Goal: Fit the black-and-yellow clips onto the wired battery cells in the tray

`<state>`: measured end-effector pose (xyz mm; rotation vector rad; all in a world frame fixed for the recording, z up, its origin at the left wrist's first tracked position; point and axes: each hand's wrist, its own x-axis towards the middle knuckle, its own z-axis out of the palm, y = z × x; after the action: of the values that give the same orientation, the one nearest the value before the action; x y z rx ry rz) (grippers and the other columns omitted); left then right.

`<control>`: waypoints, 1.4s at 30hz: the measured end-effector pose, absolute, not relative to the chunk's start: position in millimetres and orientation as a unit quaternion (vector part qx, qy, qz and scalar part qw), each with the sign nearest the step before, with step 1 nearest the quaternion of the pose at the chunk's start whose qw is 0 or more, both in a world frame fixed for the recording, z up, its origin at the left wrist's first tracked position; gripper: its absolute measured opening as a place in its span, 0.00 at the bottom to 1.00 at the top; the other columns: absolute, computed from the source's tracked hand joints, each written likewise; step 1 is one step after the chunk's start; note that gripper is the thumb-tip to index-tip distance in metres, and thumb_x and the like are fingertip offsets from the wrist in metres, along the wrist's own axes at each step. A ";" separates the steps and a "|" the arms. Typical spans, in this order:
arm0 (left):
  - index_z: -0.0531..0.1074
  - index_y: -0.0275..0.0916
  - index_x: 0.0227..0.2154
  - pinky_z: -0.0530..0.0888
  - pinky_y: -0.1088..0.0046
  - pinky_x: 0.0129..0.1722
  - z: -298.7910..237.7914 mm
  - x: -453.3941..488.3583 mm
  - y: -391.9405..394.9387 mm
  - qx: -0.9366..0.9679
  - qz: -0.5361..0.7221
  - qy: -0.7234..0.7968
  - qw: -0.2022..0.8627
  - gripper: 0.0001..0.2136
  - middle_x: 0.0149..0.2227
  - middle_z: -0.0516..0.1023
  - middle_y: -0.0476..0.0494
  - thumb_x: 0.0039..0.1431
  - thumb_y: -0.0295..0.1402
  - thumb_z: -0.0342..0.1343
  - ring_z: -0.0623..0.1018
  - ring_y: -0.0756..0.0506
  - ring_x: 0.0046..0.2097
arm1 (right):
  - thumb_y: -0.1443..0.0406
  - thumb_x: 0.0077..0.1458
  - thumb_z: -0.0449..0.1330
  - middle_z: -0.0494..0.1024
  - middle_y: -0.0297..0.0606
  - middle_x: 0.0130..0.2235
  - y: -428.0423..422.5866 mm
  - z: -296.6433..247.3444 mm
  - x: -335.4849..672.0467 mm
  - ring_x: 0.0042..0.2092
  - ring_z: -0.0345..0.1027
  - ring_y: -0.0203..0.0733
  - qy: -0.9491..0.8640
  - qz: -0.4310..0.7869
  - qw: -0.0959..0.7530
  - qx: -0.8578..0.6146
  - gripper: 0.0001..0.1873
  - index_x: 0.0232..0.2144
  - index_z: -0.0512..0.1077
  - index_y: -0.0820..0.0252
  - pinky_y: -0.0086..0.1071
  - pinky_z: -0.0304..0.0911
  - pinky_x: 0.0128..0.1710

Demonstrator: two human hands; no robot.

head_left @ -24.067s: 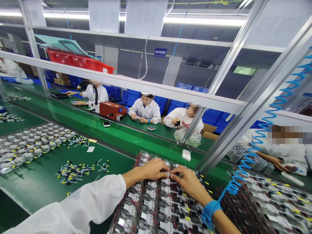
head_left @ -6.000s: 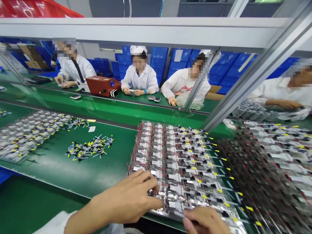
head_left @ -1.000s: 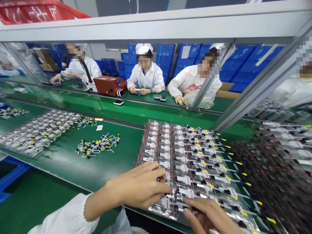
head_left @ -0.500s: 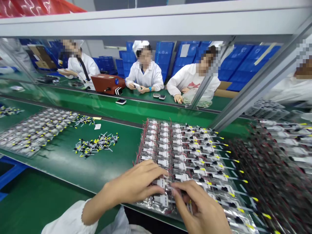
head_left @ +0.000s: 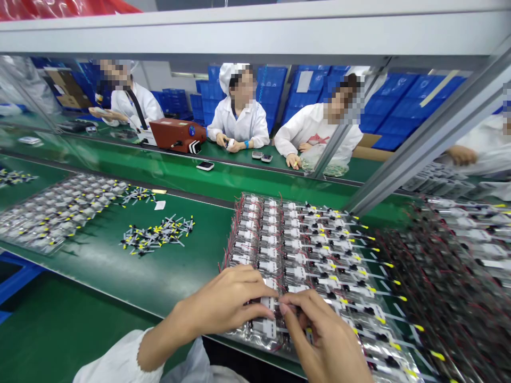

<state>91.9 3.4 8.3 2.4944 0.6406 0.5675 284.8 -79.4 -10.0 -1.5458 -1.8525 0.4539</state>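
Up close, the left hand and right hand curl together at the front of a sheet of wired modules on the green workbench, any pinch hidden. Beyond, three co-workers sit before blue crates.

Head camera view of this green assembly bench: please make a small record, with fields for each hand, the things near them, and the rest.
Left hand: resting on a wired module with white connector
Right hand: fingertips at the same module; cannot tell if it holds it
Things: rows of foil-packed modules with red wires; loose yellow-tipped leads
Rest: co-workers in white coats; red case; blue crates
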 end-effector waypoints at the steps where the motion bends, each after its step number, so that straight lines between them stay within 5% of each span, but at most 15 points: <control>1: 0.76 0.37 0.45 0.69 0.73 0.37 8.1 92.5 3.6 0.918 0.207 0.233 0.246 0.15 0.33 0.76 0.46 0.65 0.42 0.52 0.74 0.48 0.36 | 0.58 0.69 0.48 0.71 0.33 0.32 -79.5 -10.2 285.3 0.28 0.67 0.37 -0.709 0.179 0.335 -0.594 0.14 0.38 0.72 0.55 0.28 0.63 0.28; 28: 0.76 0.36 0.43 0.69 0.73 0.38 6.8 96.6 6.0 0.931 0.185 0.203 0.241 0.17 0.32 0.76 0.45 0.67 0.42 0.49 0.74 0.48 0.34 | 0.58 0.68 0.48 0.69 0.30 0.32 -80.7 -7.3 285.4 0.31 0.64 0.39 -0.682 0.262 0.313 -0.607 0.13 0.36 0.70 0.52 0.30 0.58 0.33; 34: 0.76 0.37 0.45 0.69 0.72 0.39 9.3 95.3 7.5 0.933 0.154 0.214 0.246 0.14 0.34 0.77 0.44 0.67 0.40 0.51 0.75 0.47 0.37 | 0.58 0.70 0.47 0.72 0.33 0.32 -80.3 -11.7 286.1 0.31 0.69 0.40 -0.717 0.189 0.296 -0.603 0.16 0.35 0.71 0.53 0.31 0.64 0.32; 42: 0.72 0.42 0.52 0.67 0.65 0.54 29.1 84.1 -0.9 0.920 0.161 0.234 0.270 0.17 0.49 0.76 0.43 0.60 0.36 0.59 0.71 0.43 0.51 | 0.51 0.65 0.54 0.76 0.43 0.47 -83.0 -26.7 331.1 0.43 0.75 0.48 -0.777 -0.046 0.308 -0.547 0.17 0.48 0.72 0.53 0.38 0.72 0.40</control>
<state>84.1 -0.9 29.1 2.4786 0.6314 0.4349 331.1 -83.0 -26.7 -1.4463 -2.0539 -0.1214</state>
